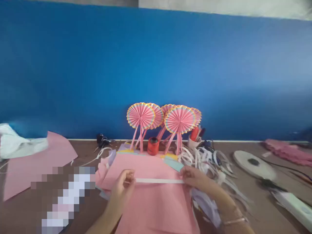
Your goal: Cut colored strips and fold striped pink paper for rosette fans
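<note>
A narrow white strip point(159, 181) is stretched nearly level between my two hands, above a large pink paper sheet point(158, 208). My left hand point(123, 184) pinches its left end, with thumb and fingers together. At the other end my right hand point(193, 177) is closed on the strip. Pale blue paper point(173, 163) shows from under the pink sheet near my right fingers. Behind the sheet stand several pink pleated paper fans point(180, 120) on pink legs, with yellow and blue rims. Among those legs sits a small red round container point(153, 147) with a dark top.
Curled white strips point(207, 161) lie right of the sheet, near a cup of tools point(194, 141). Farther right are a round white disc point(254, 165) and a white power strip point(292, 204). Pink paper point(41, 162) and white cloth lie left. A blue panel point(156, 65) rises behind.
</note>
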The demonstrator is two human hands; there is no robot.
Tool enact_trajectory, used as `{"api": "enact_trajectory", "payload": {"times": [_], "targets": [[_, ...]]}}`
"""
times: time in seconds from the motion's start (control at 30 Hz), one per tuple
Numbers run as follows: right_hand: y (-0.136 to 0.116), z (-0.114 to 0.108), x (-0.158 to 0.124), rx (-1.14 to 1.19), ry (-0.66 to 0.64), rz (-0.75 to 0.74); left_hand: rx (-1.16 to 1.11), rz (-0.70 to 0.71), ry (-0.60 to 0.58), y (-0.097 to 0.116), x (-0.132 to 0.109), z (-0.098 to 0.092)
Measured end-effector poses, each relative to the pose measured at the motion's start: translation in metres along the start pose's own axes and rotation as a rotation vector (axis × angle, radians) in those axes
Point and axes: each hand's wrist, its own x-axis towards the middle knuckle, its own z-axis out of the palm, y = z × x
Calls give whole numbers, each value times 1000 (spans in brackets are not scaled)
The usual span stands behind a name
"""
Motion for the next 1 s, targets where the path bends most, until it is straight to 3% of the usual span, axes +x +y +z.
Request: {"api": "enact_trajectory", "payload": {"times": [0.13,0.33,0.5,0.6,0.8,1.0], "targets": [[-10,8,1,-13,24,68,-102,-67,39,6,4,0],[-16,14,-8,-217,69,155,-441,-318,-155,7,-13,10],[-17,14,-20,238,-41,268,-655,-400,-309,8,-16,3],[-20,12,-24,392,-25,301,-730,-410,-380,14,-13,-3],[-23,4,-30,395,81,239,-594,-315,-385,21,-16,-1],[-7,17,-20,-3,262,77,-135,-146,-93,14,-4,0]]}}
